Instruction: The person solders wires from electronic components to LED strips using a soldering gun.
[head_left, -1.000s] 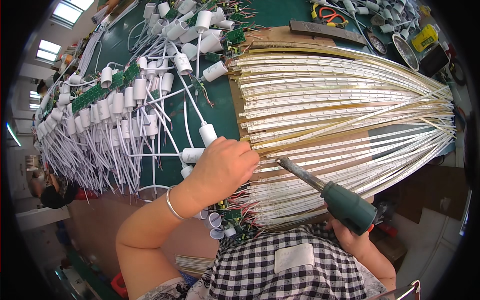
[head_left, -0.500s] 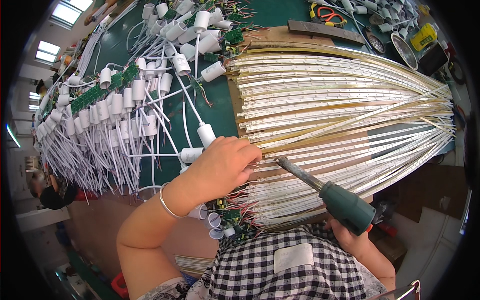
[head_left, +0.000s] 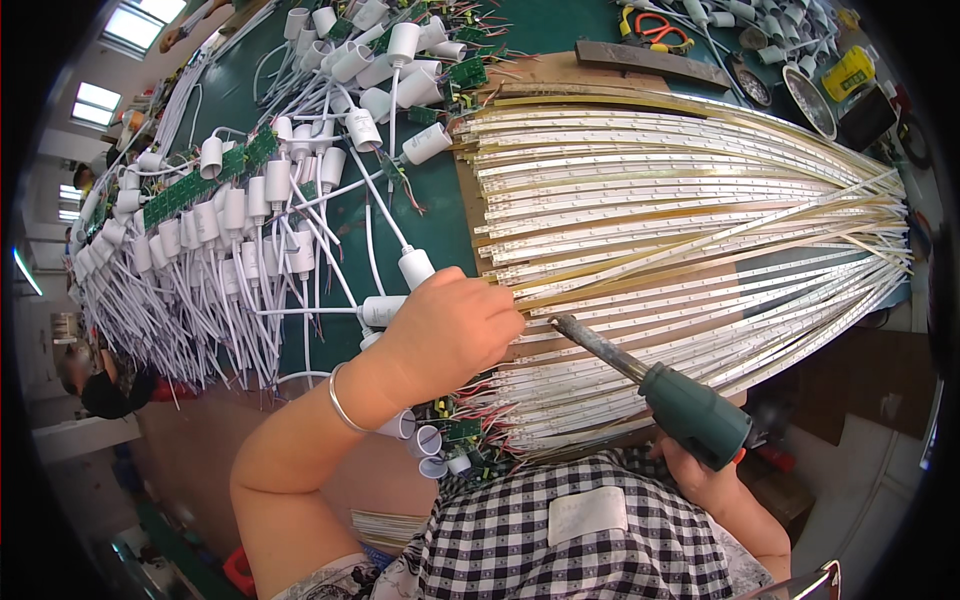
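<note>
Since the earlier frame, your left hand (head_left: 450, 335) has eased slightly rightward along the near ends of the strips, and the iron's tip has closed in beside your fingers; little else has shifted.

At far left, white lamp sockets (head_left: 230, 215) with trailing white wires lie in rows on the green table (head_left: 440, 215), with green circuit boards (head_left: 190, 190) among them. One socket sits just behind your left wrist, which wears a thin metal bangle (head_left: 343, 400).

Your left hand is clenched, fingertips pressing down on the left ends of the LED strips (head_left: 680, 210); whether it pinches one strip or a wire there, you cannot tell, since the knuckles hide it.

Those strips fan out from that point, their long axes running left to right across the table and converging toward the right edge.

Just right of your fingers, the soldering iron (head_left: 650, 385) points up and left, its metal tip almost touching the strip ends beside your knuckles. Its long axis slants from lower right to upper left. Your right hand (head_left: 710, 480) grasps the green handle low down, near your checked shirt (head_left: 560, 530).

So the work point lies directly under your left hand, which is the nearer one.
</note>
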